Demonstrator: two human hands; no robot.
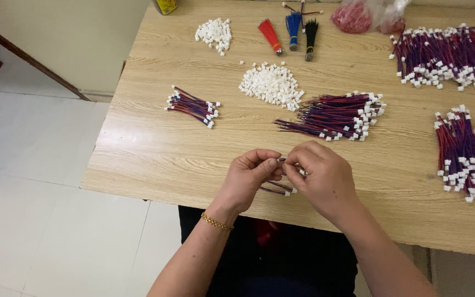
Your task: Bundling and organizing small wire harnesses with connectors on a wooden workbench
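Centrally, at the near edge of the wooden table (155, 159), both hands are brought together over a small wire piece (277, 188). The left hand (248, 179) is closed, with thumb and forefinger pinched on the upper end of the wire piece. The right hand (320, 173) is likewise closed in a narrow pinch on the same end, its fingertips (295, 166) touching those of the left hand. The red and dark strands of the wire piece are seen trailing below the left hand, ending in a white tip just above the table surface. Whether a white connector is held between the fingers cannot be told, as the contact point is hidden.

A gold bracelet (216, 222) is worn on the left wrist.

Beyond the hands, a heap of loose white connectors (272, 84) is laid near the table centre, with a second, smaller heap (214, 33) farther back. A large bundle of finished wires (336, 115) lies to the right of the central heap. A small bundle (192, 105) lies to the left, well apart from the hands. Further bundles (446, 55) are stacked at the right side. Red, blue and black wire tassels (292, 27) are placed at the far edge.
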